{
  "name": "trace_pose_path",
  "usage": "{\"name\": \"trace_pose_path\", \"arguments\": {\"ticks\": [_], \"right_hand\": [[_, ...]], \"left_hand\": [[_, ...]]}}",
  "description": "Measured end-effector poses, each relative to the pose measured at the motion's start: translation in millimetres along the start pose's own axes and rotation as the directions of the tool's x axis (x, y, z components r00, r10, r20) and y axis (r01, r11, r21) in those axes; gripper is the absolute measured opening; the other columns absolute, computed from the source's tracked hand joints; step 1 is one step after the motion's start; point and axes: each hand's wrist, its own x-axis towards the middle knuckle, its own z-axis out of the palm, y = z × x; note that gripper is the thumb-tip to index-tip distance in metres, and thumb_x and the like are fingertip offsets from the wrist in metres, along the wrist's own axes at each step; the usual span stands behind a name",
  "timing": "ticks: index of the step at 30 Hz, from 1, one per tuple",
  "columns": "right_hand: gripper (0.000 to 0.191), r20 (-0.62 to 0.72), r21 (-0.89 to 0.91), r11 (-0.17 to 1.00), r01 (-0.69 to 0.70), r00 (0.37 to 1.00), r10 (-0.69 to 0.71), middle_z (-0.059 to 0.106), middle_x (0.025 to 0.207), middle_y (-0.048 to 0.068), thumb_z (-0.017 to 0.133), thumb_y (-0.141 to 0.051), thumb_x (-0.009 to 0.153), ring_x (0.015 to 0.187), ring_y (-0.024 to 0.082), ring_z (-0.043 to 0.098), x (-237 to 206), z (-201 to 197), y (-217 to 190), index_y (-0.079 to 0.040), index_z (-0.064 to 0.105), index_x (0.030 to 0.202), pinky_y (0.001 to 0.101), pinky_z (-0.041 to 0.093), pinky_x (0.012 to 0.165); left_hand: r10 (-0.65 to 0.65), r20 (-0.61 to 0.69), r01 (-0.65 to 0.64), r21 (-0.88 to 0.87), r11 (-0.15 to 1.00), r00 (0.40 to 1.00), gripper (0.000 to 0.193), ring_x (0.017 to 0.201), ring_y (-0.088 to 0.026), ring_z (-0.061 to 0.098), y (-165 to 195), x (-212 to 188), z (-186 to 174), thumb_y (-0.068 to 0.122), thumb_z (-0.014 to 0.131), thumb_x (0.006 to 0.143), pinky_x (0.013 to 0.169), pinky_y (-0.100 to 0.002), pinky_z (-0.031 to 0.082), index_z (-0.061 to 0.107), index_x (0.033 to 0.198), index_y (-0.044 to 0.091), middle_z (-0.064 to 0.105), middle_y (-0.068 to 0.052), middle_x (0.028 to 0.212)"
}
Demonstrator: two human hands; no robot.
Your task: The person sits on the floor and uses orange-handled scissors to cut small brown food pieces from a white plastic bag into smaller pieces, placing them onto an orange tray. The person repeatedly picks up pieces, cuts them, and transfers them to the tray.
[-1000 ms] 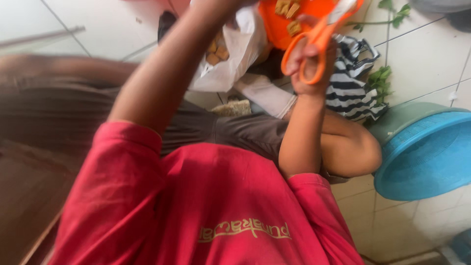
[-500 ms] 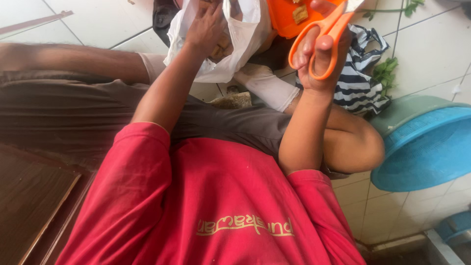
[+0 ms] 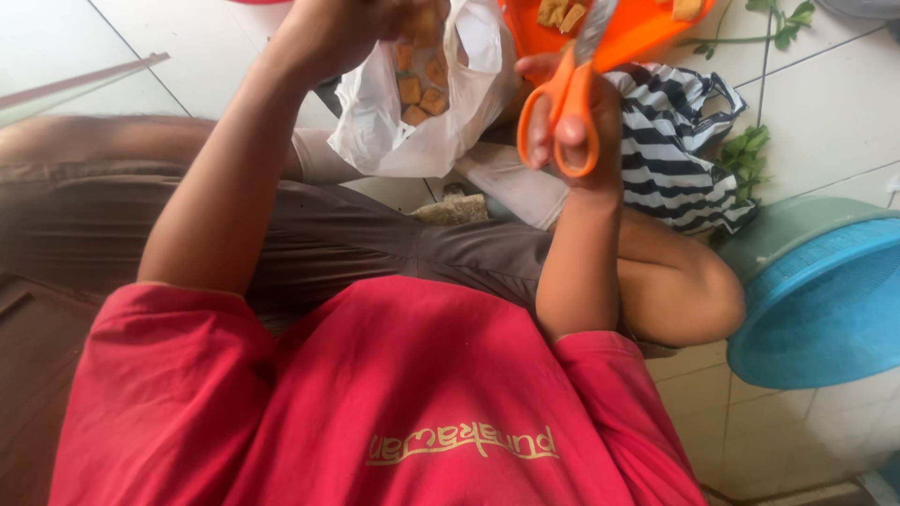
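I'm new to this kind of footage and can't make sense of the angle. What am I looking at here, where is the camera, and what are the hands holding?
There is no machine here. The single picture comes from a camera worn on a person's head, looking down over their own red shirt and lap to a white tiled floor.

The right hand has its fingers through the handles of orange scissors, blades pointing away. The left hand reaches into the top of a white plastic bag that holds brownish cube-shaped pieces of food; whether it grips a piece or the bag's edge is unclear.

Beyond the hands sits an orange tray with similar pieces. On the floor lie a black-and-white striped bag, some green leaves, and a blue basin at the right.
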Motion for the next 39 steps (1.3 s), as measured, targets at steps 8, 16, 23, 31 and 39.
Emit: {"name": "trace_pose_path", "arguments": {"ticks": [8,16,23,31,39], "right_hand": [[0.083,0.277,0.063,0.923,-0.379,0.896,0.348,0.064,0.089,0.012,0.051,-0.059,0.106,0.083,0.023,0.063,1,33,-13,0.015,0.047,0.143,0.0349,0.051,0.080],[0.084,0.505,0.066,0.936,-0.347,0.820,0.268,0.062,0.092,0.012,0.053,-0.058,0.104,0.088,0.022,0.063,3,34,-15,0.014,0.048,0.147,0.0316,0.052,0.079],[0.073,0.298,0.033,0.937,-0.347,0.898,0.322,0.066,0.081,0.006,0.070,-0.054,0.092,0.072,0.012,0.059,-1,35,-18,0.010,0.063,0.126,0.0248,0.046,0.065],[0.061,0.068,-0.176,0.957,-0.231,0.967,0.246,0.060,0.067,-0.002,0.096,-0.031,0.071,0.049,0.001,0.047,1,25,-5,0.005,0.071,0.113,0.0181,0.032,0.048],[0.062,0.151,-0.099,0.984,-0.147,0.975,0.161,0.062,0.071,0.000,0.091,-0.034,0.078,0.053,0.003,0.055,-1,25,4,0.006,0.070,0.120,0.0173,0.038,0.049]], "left_hand": [[0.318,-0.192,-0.266,-0.941,0.210,0.929,0.019,0.122,-0.017,0.067,65,-33,5,0.015,0.063,0.116,0.112,-0.036,0.054,0.065,0.129,0.002,0.069,-0.007,0.127],[0.330,-0.244,-0.351,-0.880,0.320,0.912,0.027,0.121,-0.016,0.069,103,-46,15,0.025,0.070,0.110,0.112,-0.038,0.058,0.067,0.126,0.003,0.071,-0.007,0.125],[0.437,-0.125,-0.377,-0.740,0.557,0.891,0.021,0.112,-0.012,0.069,119,-64,28,0.019,0.076,0.109,0.108,-0.033,0.058,0.068,0.119,0.002,0.071,-0.003,0.118],[0.443,-0.210,-0.480,-0.543,0.689,0.872,0.043,0.130,-0.017,0.062,124,-73,28,0.025,0.082,0.102,0.120,-0.041,0.053,0.058,0.129,0.001,0.062,-0.006,0.128],[0.279,-0.239,-0.334,-0.866,0.371,0.930,0.032,0.124,-0.021,0.067,119,-67,34,0.011,0.056,0.112,0.115,-0.043,0.059,0.052,0.144,0.004,0.063,-0.010,0.136]]}}
